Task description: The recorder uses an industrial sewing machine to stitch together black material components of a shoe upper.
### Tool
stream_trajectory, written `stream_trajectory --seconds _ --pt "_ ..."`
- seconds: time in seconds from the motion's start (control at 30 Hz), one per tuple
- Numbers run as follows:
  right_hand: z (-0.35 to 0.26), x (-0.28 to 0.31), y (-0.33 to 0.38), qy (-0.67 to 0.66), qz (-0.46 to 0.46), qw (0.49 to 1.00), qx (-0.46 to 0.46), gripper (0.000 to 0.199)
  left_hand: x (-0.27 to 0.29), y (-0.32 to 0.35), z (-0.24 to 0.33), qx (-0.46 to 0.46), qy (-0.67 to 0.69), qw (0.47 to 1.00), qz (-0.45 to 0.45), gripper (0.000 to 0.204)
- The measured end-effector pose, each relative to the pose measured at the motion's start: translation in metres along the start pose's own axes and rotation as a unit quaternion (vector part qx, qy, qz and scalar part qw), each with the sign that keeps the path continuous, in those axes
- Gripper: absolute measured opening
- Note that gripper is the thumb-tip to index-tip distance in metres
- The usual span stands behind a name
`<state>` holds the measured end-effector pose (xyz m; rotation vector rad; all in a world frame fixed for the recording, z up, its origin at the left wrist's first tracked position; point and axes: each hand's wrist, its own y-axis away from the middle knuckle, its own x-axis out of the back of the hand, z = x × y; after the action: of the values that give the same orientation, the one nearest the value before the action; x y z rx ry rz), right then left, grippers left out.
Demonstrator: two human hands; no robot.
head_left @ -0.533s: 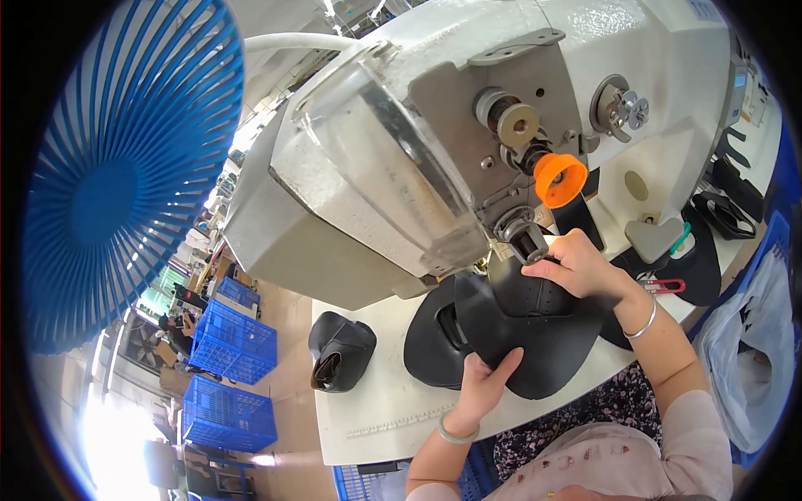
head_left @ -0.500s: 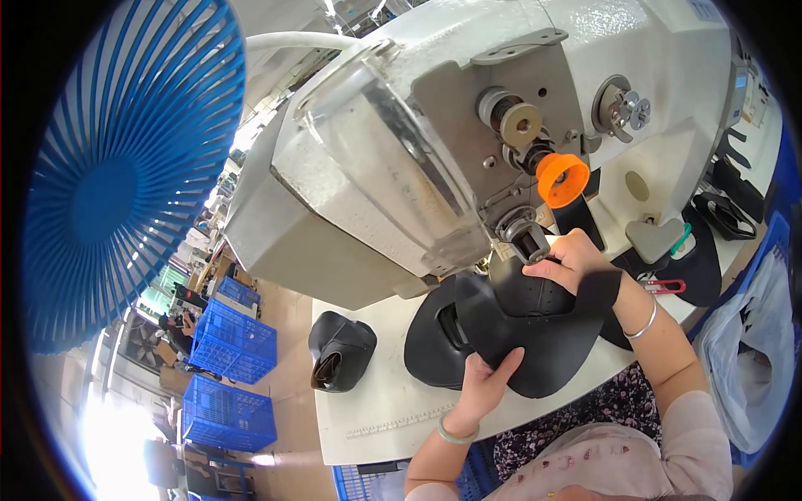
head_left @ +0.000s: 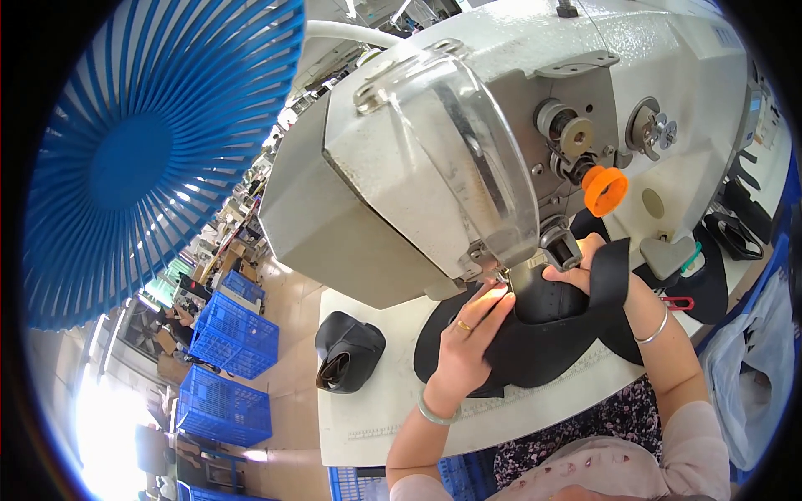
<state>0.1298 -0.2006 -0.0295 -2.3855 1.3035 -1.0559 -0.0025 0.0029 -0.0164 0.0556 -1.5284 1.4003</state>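
I see left hand (head_left: 460,352) moved to ten o'clock on curved black leather-like piece (head_left: 545,349) — fingers straight, grip unclear | right hand (head_left: 584,261) grasps, one o'clock | likely both guiding

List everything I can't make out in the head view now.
All in the head view:
Right hand: partly hidden by the raised black flap.
Needle tip: too small, crowded by the left hand and sewing machine.
Blue fan: top cut off by the picture's upper edge.
Distant workshop: too small for details.
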Motion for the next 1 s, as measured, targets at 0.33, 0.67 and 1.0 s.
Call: stream_trajectory --seconds 0.33,0.67,1.0 --pt "-0.002 0.004 -0.003 -0.021 -0.01 1.0 -0.009 0.035 -0.005 0.0 0.009 0.006 -0.004 1.0 0.019 0.056" --pt "-0.013 0.007 -0.009 0.032 0.003 0.999 -0.007 0.035 -0.003 -0.005 0.01 0.021 -0.032 0.999 0.018 0.05" --pt "-0.029 0.013 -0.014 0.084 0.015 0.996 0.002 0.024 -0.006 -0.007 0.008 0.02 -0.058 0.998 0.023 0.053"
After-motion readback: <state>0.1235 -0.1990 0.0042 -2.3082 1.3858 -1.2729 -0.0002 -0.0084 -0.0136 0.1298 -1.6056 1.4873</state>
